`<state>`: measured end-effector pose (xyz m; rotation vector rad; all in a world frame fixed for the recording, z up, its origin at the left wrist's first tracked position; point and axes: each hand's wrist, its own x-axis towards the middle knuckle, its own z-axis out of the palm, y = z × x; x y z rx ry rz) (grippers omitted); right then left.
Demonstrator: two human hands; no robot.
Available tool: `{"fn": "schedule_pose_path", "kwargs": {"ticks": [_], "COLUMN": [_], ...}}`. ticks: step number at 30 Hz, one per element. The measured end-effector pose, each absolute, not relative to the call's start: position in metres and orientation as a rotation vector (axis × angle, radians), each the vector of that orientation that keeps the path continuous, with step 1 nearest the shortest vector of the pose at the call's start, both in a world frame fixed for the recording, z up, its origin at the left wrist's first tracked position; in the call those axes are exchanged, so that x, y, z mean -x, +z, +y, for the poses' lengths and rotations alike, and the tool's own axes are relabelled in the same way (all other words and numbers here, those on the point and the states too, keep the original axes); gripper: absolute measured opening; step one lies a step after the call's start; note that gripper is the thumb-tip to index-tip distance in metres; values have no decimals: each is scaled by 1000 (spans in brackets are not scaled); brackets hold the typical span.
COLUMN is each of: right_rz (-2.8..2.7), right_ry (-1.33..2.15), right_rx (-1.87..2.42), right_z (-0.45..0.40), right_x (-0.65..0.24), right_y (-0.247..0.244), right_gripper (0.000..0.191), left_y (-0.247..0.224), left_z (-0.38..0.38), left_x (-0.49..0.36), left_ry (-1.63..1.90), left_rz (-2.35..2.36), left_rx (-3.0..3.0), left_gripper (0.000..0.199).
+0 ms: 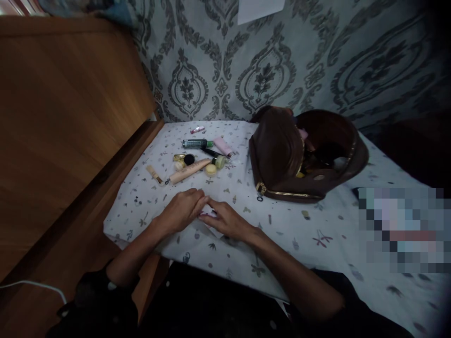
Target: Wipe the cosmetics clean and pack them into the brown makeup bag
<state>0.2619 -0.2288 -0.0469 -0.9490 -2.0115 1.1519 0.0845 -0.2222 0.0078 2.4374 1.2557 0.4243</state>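
Note:
My right hand (225,219) has its thumb and fingers closed round a small pinkish-white item (209,213) near the front of the cloth-covered table. Against it rests my left hand (183,209), its fingers bent together at the item's upper left; whatever lies under them is hidden. Just beyond the hands are a beige tube (190,171), a round yellowish jar (210,169), a dark round lid (189,160), a green bottle (195,144) and a pink tube (223,146). A short beige tube (154,174) lies to their left.
An unzipped brown bag (278,150) stands on the right of the table (225,258), with items inside. Wooden furniture (70,94) borders the left side. Patterned wallpaper (264,75) rises behind. A blurred-out patch (405,230) covers something at far right.

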Motion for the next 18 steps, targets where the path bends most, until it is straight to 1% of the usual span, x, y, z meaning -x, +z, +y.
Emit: {"fn": "schedule_pose_path", "kwargs": {"ticks": [4, 8, 11, 14, 18], "right_rz": [-2194, -2176, -2099, -2001, -1854], "right_ry": [887, 758, 798, 931, 1058], "right_rx": [912, 796, 743, 733, 771], "right_z": [-234, -233, -232, -233, -233], "right_x": [-263, -262, -260, -258, -257], "right_y": [-50, -60, -63, -59, -52], "right_gripper": [28, 28, 29, 30, 28], "left_y": [10, 4, -3, -12, -21], "left_z": [-217, -210, -207, -208, -215], "left_x": [-85, -80, -79, -81, -84], "left_ry": [445, 514, 570, 640, 790], "left_rz": [1290, 1231, 1268, 1315, 1250], "left_rx": [-2135, -1902, -1722, -1472, -1260], "left_gripper": [43, 46, 50, 53, 52]}}
